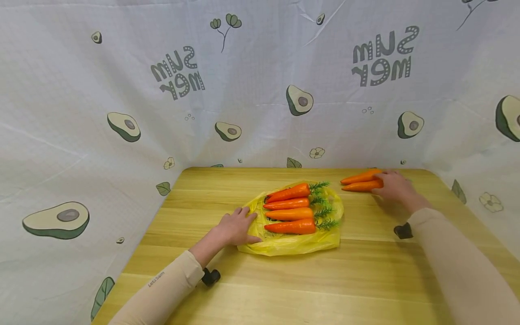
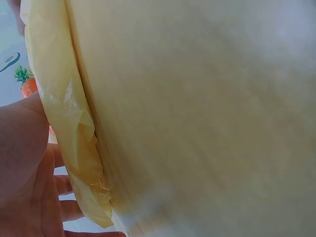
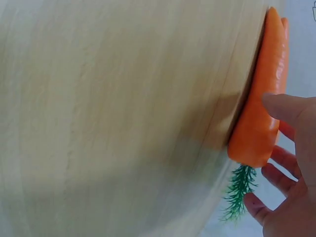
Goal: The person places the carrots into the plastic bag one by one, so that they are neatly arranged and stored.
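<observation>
Several orange toy carrots (image 1: 290,214) with green leafy tops lie side by side on a flat yellow plastic bag (image 1: 284,246). At the bag's left edge rests my left hand (image 1: 235,227), fingers spread and thumb apart. The left wrist view shows its fingers (image 2: 64,185) beside the crumpled bag rim. Two more carrots (image 1: 359,186) lie to the right of the bag, where my right hand (image 1: 394,186) holds the nearer one at its thick end. Seen from the right wrist, the thumb presses this carrot (image 3: 261,108), with fingers curled behind it; its green top (image 3: 239,190) hangs past the fingertips.
Everything lies on a light wooden table (image 1: 284,289). A white cloth (image 1: 260,81) printed with avocados hangs behind it and at both sides. Small black devices (image 1: 211,276) sit at both wrists.
</observation>
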The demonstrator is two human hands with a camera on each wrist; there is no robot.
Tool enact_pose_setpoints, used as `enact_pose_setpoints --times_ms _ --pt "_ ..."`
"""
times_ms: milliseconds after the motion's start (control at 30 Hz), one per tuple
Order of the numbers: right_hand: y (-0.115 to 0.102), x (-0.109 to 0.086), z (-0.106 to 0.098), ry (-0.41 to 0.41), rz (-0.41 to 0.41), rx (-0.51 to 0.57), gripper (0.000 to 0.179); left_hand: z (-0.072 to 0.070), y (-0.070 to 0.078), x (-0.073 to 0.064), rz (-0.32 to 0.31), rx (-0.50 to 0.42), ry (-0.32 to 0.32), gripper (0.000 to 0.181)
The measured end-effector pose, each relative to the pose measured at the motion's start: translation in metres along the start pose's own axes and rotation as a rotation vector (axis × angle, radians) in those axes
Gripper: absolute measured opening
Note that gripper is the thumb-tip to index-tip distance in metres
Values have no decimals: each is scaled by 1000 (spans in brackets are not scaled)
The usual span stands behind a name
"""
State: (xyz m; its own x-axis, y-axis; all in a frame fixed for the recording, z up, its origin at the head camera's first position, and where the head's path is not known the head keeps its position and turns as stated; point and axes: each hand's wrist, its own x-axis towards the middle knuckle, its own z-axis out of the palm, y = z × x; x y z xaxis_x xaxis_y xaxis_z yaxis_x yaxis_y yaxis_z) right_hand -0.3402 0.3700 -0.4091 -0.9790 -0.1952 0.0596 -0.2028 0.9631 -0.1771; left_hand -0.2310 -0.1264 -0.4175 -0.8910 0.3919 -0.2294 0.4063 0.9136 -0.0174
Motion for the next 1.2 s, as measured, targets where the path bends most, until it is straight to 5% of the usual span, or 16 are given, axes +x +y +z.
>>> enact_pose_setpoints --times_ms 200,600,1200 --pt "6 -4 -2 13 52 29 47 -1 1 -1 1 0 2 87" --pt "18 -7 -8 -93 76 -19 59 -2 0 -1 1 5 0 87" --pt "26 -6 -2 -93 64 -30 57 1 0 0 -5 -13 -8 86"
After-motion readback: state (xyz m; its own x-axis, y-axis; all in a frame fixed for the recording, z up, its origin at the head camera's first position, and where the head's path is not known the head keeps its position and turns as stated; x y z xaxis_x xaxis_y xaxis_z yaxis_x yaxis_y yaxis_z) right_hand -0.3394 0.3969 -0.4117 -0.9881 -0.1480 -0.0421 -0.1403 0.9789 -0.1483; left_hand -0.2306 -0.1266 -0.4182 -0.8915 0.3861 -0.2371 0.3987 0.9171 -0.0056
